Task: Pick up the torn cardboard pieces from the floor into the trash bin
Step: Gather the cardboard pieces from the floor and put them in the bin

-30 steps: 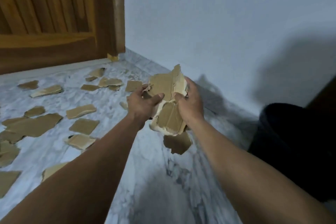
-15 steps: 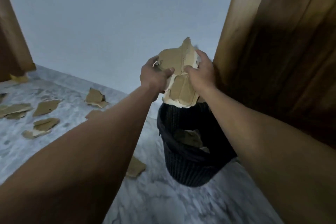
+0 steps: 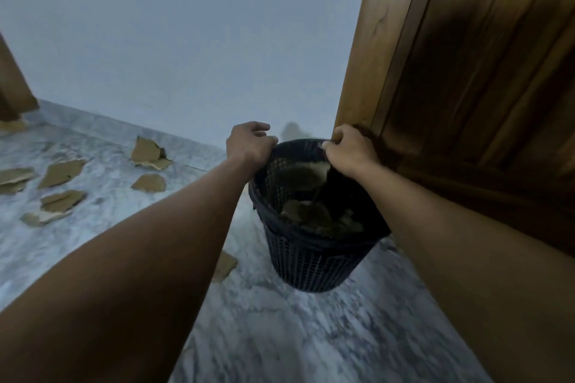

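A black mesh trash bin [image 3: 311, 258] stands on the marble floor by the wooden door. Both my hands hover over its rim. My left hand [image 3: 250, 141] is over the left side, fingers loosely spread and empty. My right hand [image 3: 348, 149] is over the right side, fingers curled in, nothing visible in them. A large torn cardboard piece [image 3: 295, 177] is blurred inside the bin just below my hands, above other pieces [image 3: 311, 214] at the bottom. Several torn pieces lie on the floor to the left, such as one near the wall [image 3: 149, 151] and another [image 3: 60, 171].
A dark wooden door [image 3: 466, 71] rises right behind the bin. A pale wall [image 3: 186, 40] runs across the back. One cardboard scrap [image 3: 225, 264] lies beside the bin's left foot, partly under my left forearm. More wood [image 3: 12, 93] stands at the far left.
I turned right from the littered floor to the bin, carrying the cardboard stack in both hands. The hands have lowered over the rim and let go; the stack now sits in the bin.
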The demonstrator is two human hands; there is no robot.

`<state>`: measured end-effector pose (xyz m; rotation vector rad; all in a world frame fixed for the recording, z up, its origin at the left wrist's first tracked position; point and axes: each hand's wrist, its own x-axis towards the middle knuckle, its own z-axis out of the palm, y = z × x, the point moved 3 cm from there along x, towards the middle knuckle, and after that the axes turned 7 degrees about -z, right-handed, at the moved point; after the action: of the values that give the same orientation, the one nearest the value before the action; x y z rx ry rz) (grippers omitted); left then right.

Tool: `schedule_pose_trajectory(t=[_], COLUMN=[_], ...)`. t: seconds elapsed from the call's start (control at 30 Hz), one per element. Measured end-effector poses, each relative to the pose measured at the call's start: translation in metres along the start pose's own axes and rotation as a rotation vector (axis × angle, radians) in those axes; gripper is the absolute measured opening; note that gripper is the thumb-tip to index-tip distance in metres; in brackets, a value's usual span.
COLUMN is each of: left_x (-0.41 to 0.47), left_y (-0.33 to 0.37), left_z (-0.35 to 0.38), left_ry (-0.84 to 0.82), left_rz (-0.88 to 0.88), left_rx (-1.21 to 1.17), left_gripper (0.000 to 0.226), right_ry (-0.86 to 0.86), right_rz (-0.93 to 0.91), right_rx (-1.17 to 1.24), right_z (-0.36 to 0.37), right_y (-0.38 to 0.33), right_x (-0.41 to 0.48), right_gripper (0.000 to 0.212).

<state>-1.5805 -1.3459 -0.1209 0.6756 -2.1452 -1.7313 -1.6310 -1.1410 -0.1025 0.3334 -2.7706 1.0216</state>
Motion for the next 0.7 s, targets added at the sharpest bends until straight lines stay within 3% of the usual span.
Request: schedule_pose_trajectory(t=[0.23,0.43,0.53,0.6,0.7], left_x=[-0.017,-0.048,-0.076,-0.101,-0.139], left_y=[-0.040,-0.128,-0.185,-0.226,-0.283], left_z=[-0.075,-0.161,-0.206,-0.235,-0.276], left_ry=[0.091,0.254,0.347,0.431,0.574], left_rz=[0.027,-0.093,-0.175,-0.226,-0.325], left_rx=[0.089,0.234,0.303,0.351,0.557], left_gripper=[0.028,0.031,0.032,0.034,0.045], right_ry=[-0.062,-0.039,-0.131,-0.212,-0.394], right_rz=[-0.207,-0.438,-0.523,-0.518,-0.371], right_rx=[0.045,0.062,0.055,0.048,-0.001], right_z=[0.041,0.119,0.176,0.216,0.274], right_y=[-0.083,-0.145,-0.154,-0.150,-0.122], right_x=[-0.022,-0.059,-0.086,-0.104,-0.128], right_gripper=[0.047,0.039,0.040,0.042,0.050])
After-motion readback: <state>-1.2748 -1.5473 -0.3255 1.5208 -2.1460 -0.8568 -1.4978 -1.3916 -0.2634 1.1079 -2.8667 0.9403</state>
